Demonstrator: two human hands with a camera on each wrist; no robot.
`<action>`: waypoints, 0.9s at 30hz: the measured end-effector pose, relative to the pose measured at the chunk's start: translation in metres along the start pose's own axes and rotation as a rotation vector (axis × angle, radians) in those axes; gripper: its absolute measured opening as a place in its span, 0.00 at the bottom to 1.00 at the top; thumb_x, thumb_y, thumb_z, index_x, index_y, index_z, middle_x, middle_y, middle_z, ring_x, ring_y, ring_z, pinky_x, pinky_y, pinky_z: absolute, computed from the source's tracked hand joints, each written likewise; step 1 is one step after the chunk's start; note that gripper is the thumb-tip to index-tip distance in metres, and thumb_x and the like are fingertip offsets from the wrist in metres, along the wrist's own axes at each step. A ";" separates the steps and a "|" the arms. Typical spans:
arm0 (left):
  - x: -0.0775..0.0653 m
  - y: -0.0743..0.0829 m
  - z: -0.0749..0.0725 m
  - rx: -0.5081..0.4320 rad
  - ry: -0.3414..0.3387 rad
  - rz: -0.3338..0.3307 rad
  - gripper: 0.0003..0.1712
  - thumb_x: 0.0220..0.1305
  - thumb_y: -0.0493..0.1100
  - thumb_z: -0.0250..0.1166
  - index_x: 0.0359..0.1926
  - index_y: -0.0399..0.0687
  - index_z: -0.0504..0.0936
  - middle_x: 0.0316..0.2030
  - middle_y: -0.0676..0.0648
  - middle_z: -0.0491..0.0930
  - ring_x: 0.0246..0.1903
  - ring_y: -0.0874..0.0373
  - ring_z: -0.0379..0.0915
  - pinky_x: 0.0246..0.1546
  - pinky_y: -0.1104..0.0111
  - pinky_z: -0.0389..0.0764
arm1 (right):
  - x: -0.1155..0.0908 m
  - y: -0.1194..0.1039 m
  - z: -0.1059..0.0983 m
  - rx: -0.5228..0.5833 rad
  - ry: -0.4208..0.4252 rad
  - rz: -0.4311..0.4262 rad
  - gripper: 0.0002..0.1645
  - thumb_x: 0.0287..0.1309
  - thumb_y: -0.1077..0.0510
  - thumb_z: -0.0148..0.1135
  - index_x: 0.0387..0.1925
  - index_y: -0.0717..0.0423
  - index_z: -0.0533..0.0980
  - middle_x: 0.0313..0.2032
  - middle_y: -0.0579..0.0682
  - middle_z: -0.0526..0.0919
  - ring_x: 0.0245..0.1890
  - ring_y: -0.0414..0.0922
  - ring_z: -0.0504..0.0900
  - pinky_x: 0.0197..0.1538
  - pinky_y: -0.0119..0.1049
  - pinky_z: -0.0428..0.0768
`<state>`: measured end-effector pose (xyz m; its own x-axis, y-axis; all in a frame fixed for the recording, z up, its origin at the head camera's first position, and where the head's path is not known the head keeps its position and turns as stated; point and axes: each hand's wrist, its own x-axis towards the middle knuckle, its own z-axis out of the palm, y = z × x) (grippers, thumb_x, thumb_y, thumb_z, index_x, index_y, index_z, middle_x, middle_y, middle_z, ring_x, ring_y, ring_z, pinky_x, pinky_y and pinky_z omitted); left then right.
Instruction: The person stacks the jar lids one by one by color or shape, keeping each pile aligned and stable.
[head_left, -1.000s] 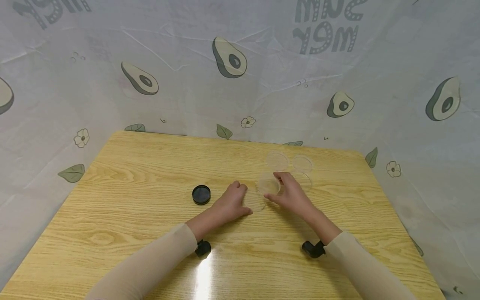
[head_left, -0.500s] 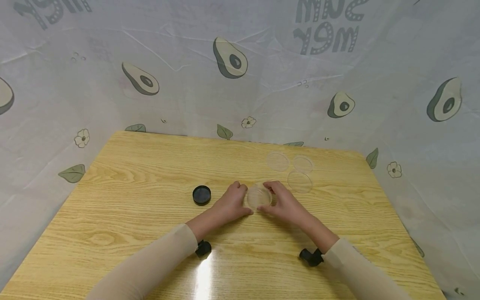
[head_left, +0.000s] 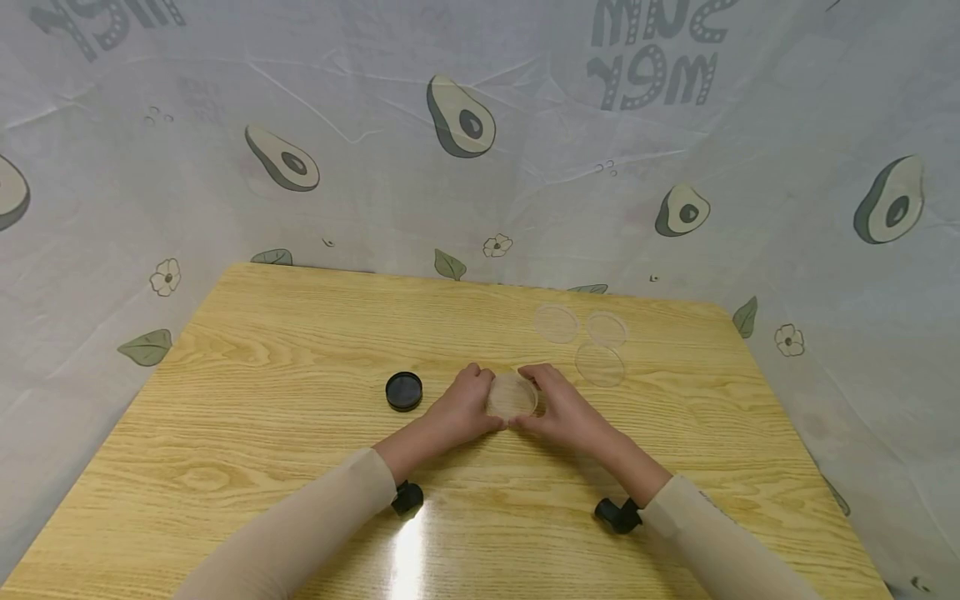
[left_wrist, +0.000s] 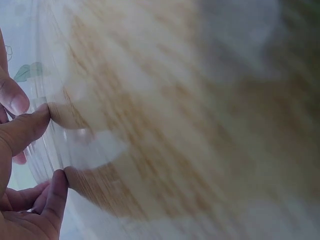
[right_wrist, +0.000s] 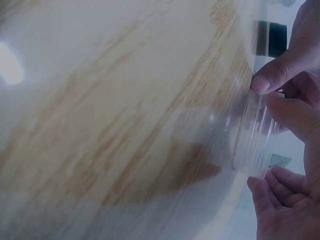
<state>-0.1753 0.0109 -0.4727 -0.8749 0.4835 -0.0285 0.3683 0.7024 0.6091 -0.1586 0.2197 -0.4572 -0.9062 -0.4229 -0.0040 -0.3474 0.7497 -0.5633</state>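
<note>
A stack of clear round petri dish pieces (head_left: 512, 397) lies near the middle of the table between the two hands. My left hand (head_left: 467, 404) grips its left side, thumb near and fingers on the far edge. From the right, my right hand (head_left: 561, 410) pinches the same stack, its thumb close to the left thumb. Layered clear rims of the stacked petri dishes (right_wrist: 252, 142) show between the fingers in the right wrist view. In the left wrist view, fingertips of the left hand (left_wrist: 37, 155) press against the clear wall.
Three more clear round dishes lie at the back right: one dish (head_left: 557, 323), a second dish (head_left: 607, 330) and a nearer dish (head_left: 599, 365). A shallow black round container (head_left: 404, 392) stands left of the hands. Behind the wooden table (head_left: 300, 333) hangs a patterned curtain (head_left: 375, 150).
My right hand has brought a clear petri dish piece leftward and set it over the one in my left hand. My left hand has stayed in place.
</note>
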 end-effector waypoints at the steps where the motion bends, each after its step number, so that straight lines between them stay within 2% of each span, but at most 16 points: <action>1: 0.000 0.000 0.000 0.000 0.000 0.001 0.37 0.58 0.46 0.80 0.62 0.31 0.76 0.52 0.35 0.76 0.49 0.46 0.75 0.52 0.55 0.83 | 0.000 0.000 0.000 0.001 0.000 0.000 0.46 0.61 0.52 0.77 0.72 0.65 0.66 0.68 0.64 0.74 0.67 0.59 0.76 0.65 0.56 0.79; 27: 0.002 -0.001 0.000 -0.001 0.004 0.015 0.39 0.57 0.48 0.81 0.61 0.30 0.75 0.50 0.36 0.76 0.46 0.48 0.75 0.50 0.55 0.83 | 0.001 -0.002 0.002 -0.020 -0.013 -0.015 0.46 0.63 0.52 0.75 0.73 0.68 0.64 0.69 0.66 0.71 0.69 0.60 0.73 0.68 0.56 0.77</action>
<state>-0.1773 0.0110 -0.4737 -0.8705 0.4919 -0.0162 0.3813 0.6948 0.6099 -0.1582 0.2169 -0.4579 -0.8976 -0.4409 -0.0061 -0.3661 0.7530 -0.5468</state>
